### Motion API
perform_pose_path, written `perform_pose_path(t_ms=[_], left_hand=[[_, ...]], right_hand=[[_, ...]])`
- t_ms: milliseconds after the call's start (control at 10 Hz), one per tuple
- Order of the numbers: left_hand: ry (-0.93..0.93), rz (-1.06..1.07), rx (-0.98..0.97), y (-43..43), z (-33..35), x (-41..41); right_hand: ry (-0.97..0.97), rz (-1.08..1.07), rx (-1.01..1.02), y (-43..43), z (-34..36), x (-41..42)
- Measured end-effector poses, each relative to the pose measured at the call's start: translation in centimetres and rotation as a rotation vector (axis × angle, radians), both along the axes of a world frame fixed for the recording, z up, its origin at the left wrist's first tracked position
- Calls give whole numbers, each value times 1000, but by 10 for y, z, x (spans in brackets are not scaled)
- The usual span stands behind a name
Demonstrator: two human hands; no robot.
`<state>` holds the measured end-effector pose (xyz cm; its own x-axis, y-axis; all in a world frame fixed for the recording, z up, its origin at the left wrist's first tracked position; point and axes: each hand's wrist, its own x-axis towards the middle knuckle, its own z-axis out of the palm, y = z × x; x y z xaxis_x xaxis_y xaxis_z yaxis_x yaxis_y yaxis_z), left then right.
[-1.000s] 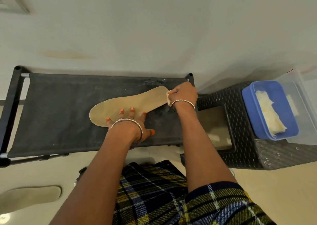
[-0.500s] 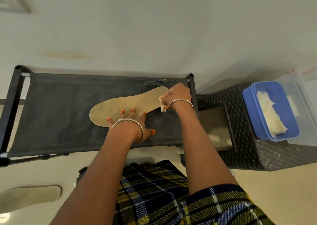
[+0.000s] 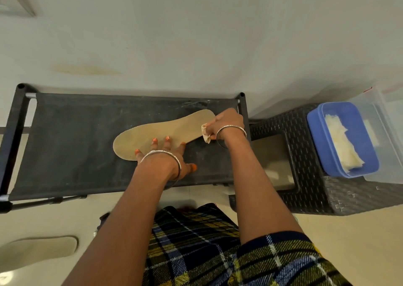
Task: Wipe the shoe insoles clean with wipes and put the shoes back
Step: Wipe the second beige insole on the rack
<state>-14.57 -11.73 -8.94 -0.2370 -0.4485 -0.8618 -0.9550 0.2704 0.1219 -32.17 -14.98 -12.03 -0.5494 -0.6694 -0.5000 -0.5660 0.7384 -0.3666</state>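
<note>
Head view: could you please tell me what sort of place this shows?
Probably a home hallway: a fabric shoe rack against a plain wall, and a woven stool holding a box of wipes.

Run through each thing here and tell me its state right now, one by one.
Tan insole, lying flat on the rack, pinned by the left hand.
Left hand, fingers spread flat, pressing on the tan insole.
Right hand, holds the wipe at the tan insole's right end.
Wipe, crumpled in the right hand.
Blue box, open, spare wipes inside.
Second insole, flat on the floor, untouched.
</note>
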Motion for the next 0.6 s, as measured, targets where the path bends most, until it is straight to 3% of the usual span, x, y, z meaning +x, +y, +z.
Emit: perform_pose_path(t_ms=[200,400,600], left_hand=[[11,-2,-5,1,-1,1],[7,5,-3,0,0,0],[9,8,-4,0,1,1]], right_hand=[[167,-86,-147,-1,2,4],[-115,57,-14,-3,-4,18],[152,14,-198,-1,6,12]])
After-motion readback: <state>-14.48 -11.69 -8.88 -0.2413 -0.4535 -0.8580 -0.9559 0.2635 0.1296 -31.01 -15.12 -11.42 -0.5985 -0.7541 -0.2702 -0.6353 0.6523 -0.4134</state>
